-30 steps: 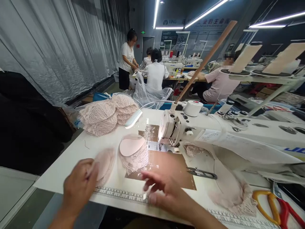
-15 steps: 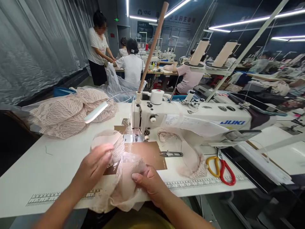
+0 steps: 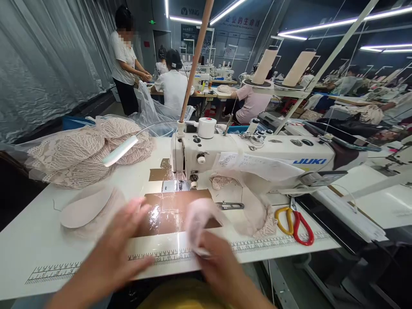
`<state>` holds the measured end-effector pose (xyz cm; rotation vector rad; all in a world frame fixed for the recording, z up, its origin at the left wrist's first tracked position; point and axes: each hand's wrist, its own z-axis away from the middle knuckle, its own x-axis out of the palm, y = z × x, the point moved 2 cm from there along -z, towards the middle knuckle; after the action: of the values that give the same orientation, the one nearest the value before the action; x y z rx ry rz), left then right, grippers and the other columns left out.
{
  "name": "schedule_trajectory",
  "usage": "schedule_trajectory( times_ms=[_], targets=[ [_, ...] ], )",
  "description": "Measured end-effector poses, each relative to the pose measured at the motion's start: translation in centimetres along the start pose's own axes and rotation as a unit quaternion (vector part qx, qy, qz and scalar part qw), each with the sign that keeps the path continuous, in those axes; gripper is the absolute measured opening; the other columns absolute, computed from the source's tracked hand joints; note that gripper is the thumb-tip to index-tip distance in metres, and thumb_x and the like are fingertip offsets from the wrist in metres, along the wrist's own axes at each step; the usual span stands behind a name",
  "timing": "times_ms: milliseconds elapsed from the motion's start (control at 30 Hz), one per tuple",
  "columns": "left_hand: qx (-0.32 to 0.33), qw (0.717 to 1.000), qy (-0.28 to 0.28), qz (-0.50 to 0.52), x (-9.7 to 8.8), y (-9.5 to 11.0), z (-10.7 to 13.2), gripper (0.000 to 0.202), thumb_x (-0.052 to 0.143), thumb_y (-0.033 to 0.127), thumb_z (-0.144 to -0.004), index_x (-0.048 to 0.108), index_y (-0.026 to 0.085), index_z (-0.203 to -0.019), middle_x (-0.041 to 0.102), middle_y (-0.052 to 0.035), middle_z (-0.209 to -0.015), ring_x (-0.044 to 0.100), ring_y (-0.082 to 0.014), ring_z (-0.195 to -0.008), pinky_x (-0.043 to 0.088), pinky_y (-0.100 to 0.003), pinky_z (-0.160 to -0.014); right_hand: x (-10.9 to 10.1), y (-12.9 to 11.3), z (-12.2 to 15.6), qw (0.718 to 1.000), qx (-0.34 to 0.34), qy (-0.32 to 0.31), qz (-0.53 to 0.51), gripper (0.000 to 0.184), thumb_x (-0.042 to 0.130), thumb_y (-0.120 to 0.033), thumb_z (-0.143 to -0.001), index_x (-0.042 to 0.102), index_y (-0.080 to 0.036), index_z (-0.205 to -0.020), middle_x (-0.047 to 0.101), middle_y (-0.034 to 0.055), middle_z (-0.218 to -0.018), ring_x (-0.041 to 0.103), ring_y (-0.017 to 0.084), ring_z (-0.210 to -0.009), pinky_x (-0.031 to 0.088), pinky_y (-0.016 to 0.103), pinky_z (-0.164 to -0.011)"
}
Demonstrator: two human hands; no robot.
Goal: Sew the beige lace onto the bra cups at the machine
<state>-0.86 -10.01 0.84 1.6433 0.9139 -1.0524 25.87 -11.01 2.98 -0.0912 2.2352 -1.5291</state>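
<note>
My left hand (image 3: 116, 240), smeared by motion, is over the table's left front with thumb and fingers apart and nothing in it. Just beyond it a pale pink bra cup (image 3: 86, 208) lies on the white table, its smooth inner side up and its edges blurred. My right hand (image 3: 219, 262) grips a pale pink piece of fabric (image 3: 198, 219) above the table's front edge; the fabric is blurred and curls upward. Ahead of both hands stands a white sewing machine (image 3: 257, 150), its needle area over a metal plate (image 3: 174, 185) and a shiny brown sheet (image 3: 170, 206).
Thread snips (image 3: 231, 206), pink lace fabric (image 3: 257, 210) and scissors with yellow and red handles (image 3: 302, 229) lie to the right. Lace cups (image 3: 71, 150) are piled at the left under a lamp (image 3: 120, 151). A printed ruler (image 3: 170, 257) runs along the front. Several people work behind.
The bra cup has moved from the needle area to the left of the table. My left hand has come off the fabric. My right hand has moved right, lifting the pink fabric.
</note>
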Motion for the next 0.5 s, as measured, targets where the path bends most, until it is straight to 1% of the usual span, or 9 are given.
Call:
schedule_trajectory(
  times_ms=[67,133,167,233,300,333,367,433,500],
  targets=[
    [0.085,0.991,-0.078,0.061,0.7,3.8,-0.1,0.079,0.064,0.029,-0.072,0.029,0.033,-0.143,0.040,-0.0041,-0.147,0.034,-0.0335,-0.135,0.034,-0.048,-0.107,2.6,1.6,-2.0,0.997,-0.009,-0.076,-0.008,0.014,0.056,-0.028,-0.089,0.060,-0.018,-0.079,0.061,-0.0006,-0.073,0.055,0.011,-0.064,0.046,0.021,-0.058],
    [0.065,0.983,-0.119,0.125,1.0,5.0,-0.1,0.061,0.056,0.016,-0.074,0.046,0.032,-0.132,0.058,-0.0022,-0.129,0.053,-0.0268,-0.119,0.045,-0.036,-0.097,3.6,2.4,-2.9,0.995,-0.015,-0.094,-0.003,0.010,0.055,-0.023,-0.086,0.056,-0.018,-0.077,0.057,-0.0016,-0.069,0.053,0.011,-0.062,0.042,0.021,-0.055],
    [0.033,0.981,-0.117,0.149,1.0,4.7,-0.1,0.053,0.051,0.012,-0.073,0.053,0.030,-0.123,0.064,-0.0013,-0.118,0.059,-0.0234,-0.108,0.049,-0.030,-0.089,3.3,2.5,-3.1,0.997,-0.028,-0.075,0.009,0.007,0.053,-0.020,-0.085,0.055,-0.019,-0.078,0.057,-0.0014,-0.070,0.052,0.011,-0.062,0.040,0.021,-0.055],
    [-0.037,0.982,-0.067,0.174,0.4,2.7,0.1,0.041,0.047,0.010,-0.071,0.060,0.027,-0.107,0.067,-0.0007,-0.104,0.063,-0.0199,-0.092,0.049,-0.024,-0.074,2.0,1.9,-3.0,0.995,-0.084,-0.020,0.045,0.008,0.050,-0.013,-0.081,0.053,-0.020,-0.083,0.056,-0.0010,-0.073,0.051,0.011,-0.062,0.038,0.022,-0.056],
    [-0.098,0.982,0.012,0.161,-0.4,0.3,0.4,0.035,0.049,0.012,-0.070,0.061,0.025,-0.100,0.066,-0.0012,-0.104,0.062,-0.0199,-0.085,0.047,-0.024,-0.068,0.5,1.2,-2.8,0.985,-0.148,0.038,0.079,0.020,0.050,-0.007,-0.077,0.052,-0.022,-0.090,0.057,-0.0001,-0.078,0.053,0.012,-0.066,0.038,0.022,-0.058],
    [-0.128,0.978,0.035,0.158,-0.6,-0.6,0.6,0.032,0.052,0.016,-0.071,0.061,0.025,-0.100,0.066,-0.0014,-0.104,0.061,-0.0200,-0.082,0.046,-0.024,-0.067,-0.1,1.0,-2.8,0.979,-0.168,0.069,0.089,0.024,0.050,-0.006,-0.076,0.051,-0.022,-0.094,0.058,0.0005,-0.080,0.054,0.013,-0.069,0.039,0.022,-0.059],
    [-0.156,0.971,0.036,0.176,-0.7,-1.1,0.7,0.030,0.055,0.020,-0.073,0.062,0.024,-0.101,0.066,-0.0017,-0.104,0.061,-0.0201,-0.080,0.046,-0.024,-0.066,-0.6,0.9,-2.9,0.975,-0.174,0.096,0.096,0.026,0.051,-0.007,-0.075,0.051,-0.022,-0.096,0.058,0.0011,-0.083,0.055,0.014,-0.072,0.040,0.023,-0.061],
    [-0.194,0.941,-0.015,0.278,-0.5,-0.6,1.1,0.027,0.057,0.031,-0.080,0.064,0.023,-0.104,0.068,-0.0027,-0.095,0.061,-0.0208,-0.079,0.047,-0.025,-0.069,-0.7,1.1,-3.3,0.979,-0.137,0.113,0.100,0.019,0.053,-0.011,-0.077,0.053,-0.021,-0.093,0.058,0.0017,-0.081,0.054,0.015,-0.073,0.040,0.024,-0.063],
    [-0.180,0.876,-0.098,0.436,0.1,1.4,1.5,0.036,0.054,0.045,-0.084,0.067,0.021,-0.108,0.069,-0.0055,-0.090,0.062,-0.0233,-0.082,0.049,-0.029,-0.076,0.0,1.7,-3.9,0.995,-0.045,0.053,0.075,0.002,0.055,-0.018,-0.080,0.055,-0.019,-0.082,0.055,0.0010,-0.075,0.050,0.015,-0.068,0.038,0.025,-0.060]
  ],
)
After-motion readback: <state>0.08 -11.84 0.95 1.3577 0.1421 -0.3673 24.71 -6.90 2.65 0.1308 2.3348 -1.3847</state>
